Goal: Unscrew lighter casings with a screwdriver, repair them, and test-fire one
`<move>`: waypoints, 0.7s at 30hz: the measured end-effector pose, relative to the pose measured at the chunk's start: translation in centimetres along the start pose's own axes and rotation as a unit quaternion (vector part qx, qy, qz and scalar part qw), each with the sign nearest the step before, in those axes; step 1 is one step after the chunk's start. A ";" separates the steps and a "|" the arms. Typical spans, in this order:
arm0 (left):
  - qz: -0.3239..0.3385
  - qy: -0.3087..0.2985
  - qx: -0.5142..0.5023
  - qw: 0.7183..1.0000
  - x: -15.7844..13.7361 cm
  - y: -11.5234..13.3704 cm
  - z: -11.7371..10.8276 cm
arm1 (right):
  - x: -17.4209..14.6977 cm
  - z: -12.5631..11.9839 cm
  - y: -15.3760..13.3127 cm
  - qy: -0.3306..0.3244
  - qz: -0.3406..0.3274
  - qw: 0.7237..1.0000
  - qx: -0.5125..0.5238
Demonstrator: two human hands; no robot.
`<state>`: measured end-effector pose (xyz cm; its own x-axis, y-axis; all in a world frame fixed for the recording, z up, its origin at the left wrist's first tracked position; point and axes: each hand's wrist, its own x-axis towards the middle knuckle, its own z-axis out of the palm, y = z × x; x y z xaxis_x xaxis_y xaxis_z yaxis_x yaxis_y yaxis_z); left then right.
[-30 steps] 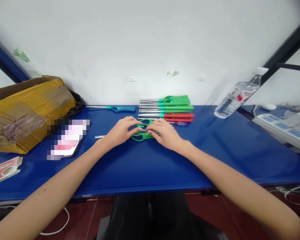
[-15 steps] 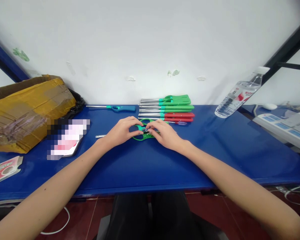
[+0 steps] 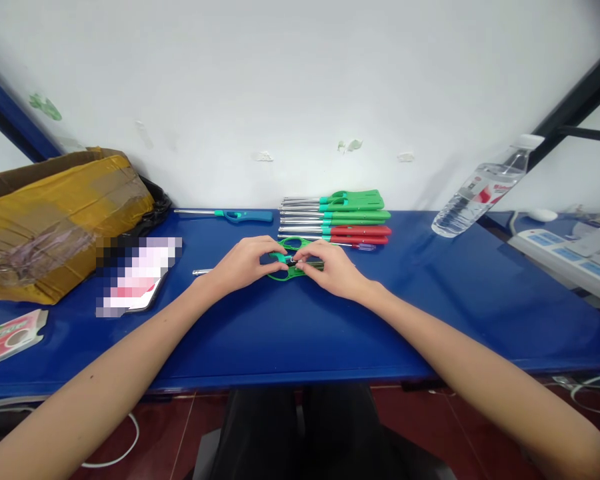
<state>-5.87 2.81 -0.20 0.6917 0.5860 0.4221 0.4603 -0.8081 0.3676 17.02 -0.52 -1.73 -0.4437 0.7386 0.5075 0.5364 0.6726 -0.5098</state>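
Note:
A green gas lighter [image 3: 279,277], its handle casing spread apart, lies on the blue table between my hands. Its metal tube [image 3: 201,272] sticks out to the left, passing behind my left hand [image 3: 246,263]. The thumb and fingers of that hand grip the teal collar of the lighter from the left. My right hand [image 3: 331,269] is closed in a pinch over the middle of the handle. At its fingertips is a small silvery metal piece [image 3: 293,259]. My right fingers partly cover the inner parts.
Behind my hands lie several green lighters [image 3: 360,217], red lighters [image 3: 363,231] and a screwdriver [image 3: 364,247]. A blue lighter [image 3: 253,217] is by the wall. At left are a taped box [image 3: 55,230], a phone [image 3: 153,293] and a card [image 3: 15,337]; at right, a water bottle [image 3: 480,193] and a power strip [image 3: 570,257].
The view has shifted slightly. My right fingertips have moved a little at the small metal piece, with the thumb now straighter. My left hand keeps its grip on the lighter.

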 end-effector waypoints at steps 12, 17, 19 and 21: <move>0.001 -0.003 0.024 1.000 -0.2 -0.6 -0.3 | -0.2 0.1 0.0 0.032 0.004 0.999 -0.031; 0.005 -0.004 0.017 1.000 -0.1 -0.2 -0.3 | -0.1 0.1 0.0 0.036 0.000 0.999 -0.028; 0.005 -0.002 0.013 1.000 -0.1 0.0 -0.3 | -0.1 0.0 -0.1 0.038 -0.003 0.999 -0.025; 0.007 0.002 0.009 1.000 -0.1 0.1 -0.2 | -0.1 0.0 -0.1 0.044 -0.002 0.999 -0.020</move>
<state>-5.98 2.70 -0.06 0.6956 0.5752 0.4305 0.4606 -0.8169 0.3473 17.00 -0.67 -1.69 -0.3816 0.7277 0.5699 0.5638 0.6719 -0.4803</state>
